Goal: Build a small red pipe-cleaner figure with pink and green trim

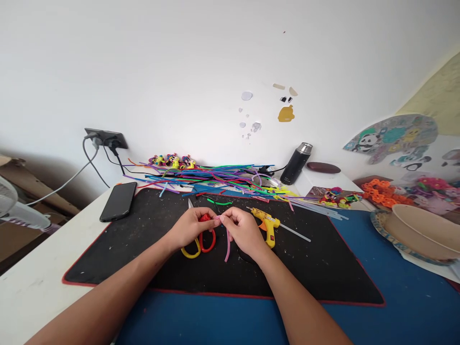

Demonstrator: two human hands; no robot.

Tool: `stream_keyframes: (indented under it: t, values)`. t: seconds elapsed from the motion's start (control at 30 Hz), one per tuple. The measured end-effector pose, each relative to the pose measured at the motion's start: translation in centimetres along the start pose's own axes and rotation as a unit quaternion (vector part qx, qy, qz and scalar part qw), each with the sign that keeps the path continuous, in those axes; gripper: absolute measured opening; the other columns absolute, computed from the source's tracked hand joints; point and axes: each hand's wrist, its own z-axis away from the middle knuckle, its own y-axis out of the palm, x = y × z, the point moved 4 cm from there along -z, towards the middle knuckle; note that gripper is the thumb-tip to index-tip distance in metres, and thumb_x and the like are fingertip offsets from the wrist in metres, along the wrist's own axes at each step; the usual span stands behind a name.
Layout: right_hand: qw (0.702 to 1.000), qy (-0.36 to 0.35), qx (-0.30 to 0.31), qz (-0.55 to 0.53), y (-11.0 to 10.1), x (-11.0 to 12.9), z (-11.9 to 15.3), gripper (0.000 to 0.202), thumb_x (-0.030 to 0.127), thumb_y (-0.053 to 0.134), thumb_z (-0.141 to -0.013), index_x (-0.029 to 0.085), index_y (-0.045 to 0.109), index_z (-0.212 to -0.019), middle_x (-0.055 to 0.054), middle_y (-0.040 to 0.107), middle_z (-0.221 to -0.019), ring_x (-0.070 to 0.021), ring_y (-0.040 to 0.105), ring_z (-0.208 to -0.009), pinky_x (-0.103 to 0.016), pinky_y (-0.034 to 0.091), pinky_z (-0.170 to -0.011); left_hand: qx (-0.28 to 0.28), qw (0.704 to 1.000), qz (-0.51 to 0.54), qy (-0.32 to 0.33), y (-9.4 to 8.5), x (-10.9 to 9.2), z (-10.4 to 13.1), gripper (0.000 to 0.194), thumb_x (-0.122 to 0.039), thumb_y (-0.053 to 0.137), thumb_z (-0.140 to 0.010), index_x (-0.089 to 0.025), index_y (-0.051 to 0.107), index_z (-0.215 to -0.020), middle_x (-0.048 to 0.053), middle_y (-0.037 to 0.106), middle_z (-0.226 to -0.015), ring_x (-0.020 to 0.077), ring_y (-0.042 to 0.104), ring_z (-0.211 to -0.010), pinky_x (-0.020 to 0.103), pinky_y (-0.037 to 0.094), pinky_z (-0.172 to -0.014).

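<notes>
A pink-purple pipe cleaner hangs down from between my two hands, its upper end pinched at the fingertips. My left hand is closed on that end, above scissors with one red and one yellow handle loop. Close against it, my right hand pinches the same piece with thumb and forefinger. Just right of my right hand lies a yellow glue gun with a clear glue stick out of its back. A short green pipe cleaner rests on the black mat beyond my fingers.
Many coloured pipe cleaners lie along the wall, with small colourful figures behind. A phone is at the left. A black bottle and a dark red case stand back right. A beige bowl is far right.
</notes>
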Motion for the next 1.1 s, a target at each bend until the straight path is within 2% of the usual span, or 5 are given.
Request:
stream_keyframes:
  t: [0.47,0.7,1.1]
  values:
    - [0.998,0.002,-0.003,-0.067,-0.12,0.12,0.02,0.021,0.036,0.060,-0.098,0.020,0.067,-0.086,0.006,0.056,-0.050,-0.0116,0.052,-0.043,-0.023,0.038,-0.047,-0.012,0.998,0.066,-0.010,0.09,0.08,0.00,0.038,-0.049,0.089,-0.070,-0.017,0.070,-0.078,-0.004,0.054,-0.061,0.0108,0.044,-0.058,0.022,0.033,-0.055]
    - [0.996,0.007,0.004,-0.084,-0.02,0.10,-0.07,0.021,0.038,0.061,-0.097,0.020,0.066,-0.086,0.006,0.056,-0.051,-0.0115,0.053,-0.043,-0.022,0.039,-0.046,-0.033,0.991,0.127,0.002,0.42,0.16,-0.02,0.040,-0.049,0.090,-0.069,-0.017,0.067,-0.075,-0.007,0.046,-0.055,0.0075,0.032,-0.053,0.021,0.022,-0.050]
    - [0.994,0.008,0.022,-0.108,0.35,0.49,-0.04,0.024,0.043,0.061,-0.098,0.020,0.063,-0.090,0.007,0.055,-0.052,-0.0110,0.051,-0.043,-0.022,0.039,-0.045,-0.042,0.987,0.156,0.007,0.95,0.41,0.15,0.042,-0.050,0.088,-0.074,-0.017,0.062,-0.078,-0.007,0.045,-0.057,0.0073,0.034,-0.052,0.020,0.023,-0.049]
